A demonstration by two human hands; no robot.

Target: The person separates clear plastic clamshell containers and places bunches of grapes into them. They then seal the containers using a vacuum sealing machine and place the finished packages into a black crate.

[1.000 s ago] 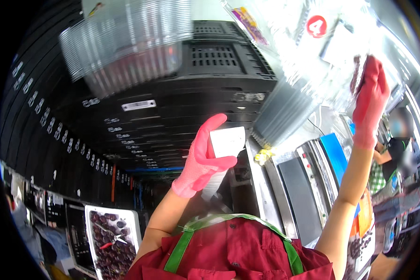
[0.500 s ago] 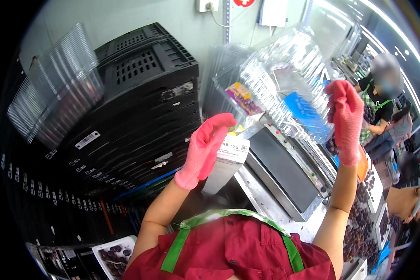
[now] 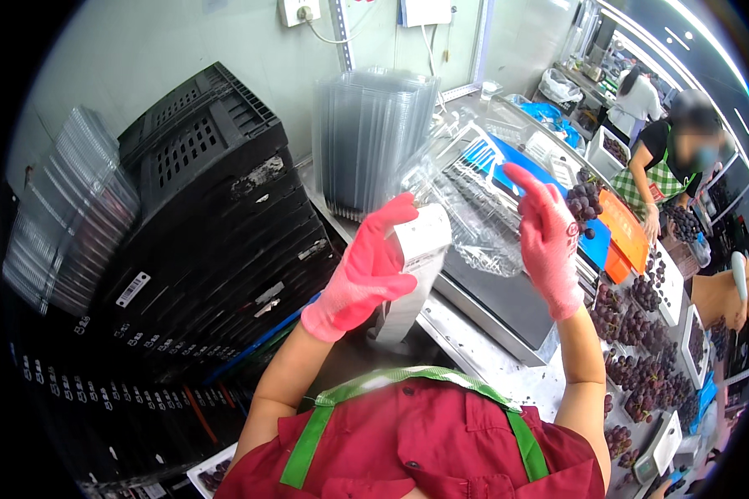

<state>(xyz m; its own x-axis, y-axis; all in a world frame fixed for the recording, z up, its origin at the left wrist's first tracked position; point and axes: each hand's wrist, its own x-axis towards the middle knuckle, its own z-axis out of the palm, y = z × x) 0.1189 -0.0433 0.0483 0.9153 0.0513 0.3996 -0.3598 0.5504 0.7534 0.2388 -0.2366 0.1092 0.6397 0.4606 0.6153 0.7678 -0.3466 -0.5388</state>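
Observation:
My left hand (image 3: 362, 270), in a pink glove, is raised beside an upright white box (image 3: 424, 254). Its thumb and fingers are apart; whether it touches the box I cannot tell. My right hand (image 3: 551, 249), also in a pink glove, is held up with its index finger stretched out and no object visible in it. Between the hands, a crumpled-looking clear plastic container (image 3: 478, 229) rests over the dark belt of a machine (image 3: 499, 303). The container's near right side comes close to my right hand; contact is unclear.
Black crates (image 3: 216, 216) are stacked at left, with nested clear trays (image 3: 75, 208) beside them. Clear containers (image 3: 374, 137) stand by the wall. Dark grapes (image 3: 641, 341) cover the right table, near an orange board (image 3: 622, 233). A co-worker (image 3: 662, 166) handles grapes beyond.
The clear container has come down from its raised position onto the machine. My right hand has moved down and left. My view has shifted, showing more of the right table.

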